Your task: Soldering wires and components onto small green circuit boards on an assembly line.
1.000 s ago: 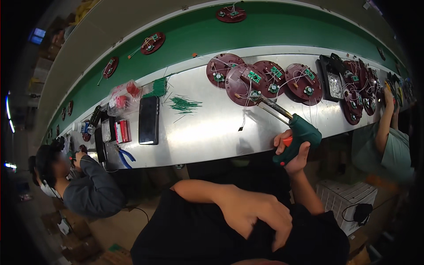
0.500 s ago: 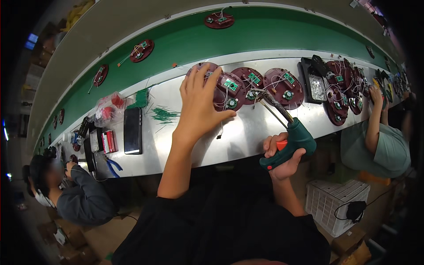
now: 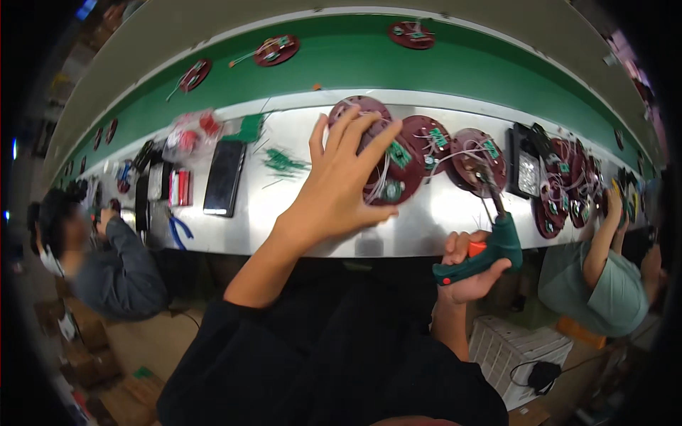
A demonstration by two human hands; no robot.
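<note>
My left hand (image 3: 337, 177) spreads its fingers over a maroon round disc (image 3: 414, 186) that carries a green circuit board, a small round part and white wires. The fingers hide much of that disc, and I cannot tell whether they press on it. Another maroon disc (image 3: 360, 104) shows behind the fingertips. In my right hand (image 3: 474, 285) is a dark green pistol-shaped soldering gun (image 3: 509, 245) with an orange trigger. Its tip hangs over the rightmost disc of this group (image 3: 463, 177); contact cannot be made out. A further wired disc (image 3: 419, 128) lies between.
Left on the metal bench (image 3: 270, 234) are cut green wires (image 3: 283, 162), a black phone (image 3: 224, 177) and blue-handled pliers (image 3: 179, 228). Right stand a black tray (image 3: 524, 167) and stacked discs (image 3: 550, 209). More discs lie on the green belt (image 3: 341, 60). Co-workers sit on both sides.
The soldering gun's tip has moved right, from near the middle disc to over the rightmost one. My left hand stays over the left discs, fingers spread. The whole view has shifted.
</note>
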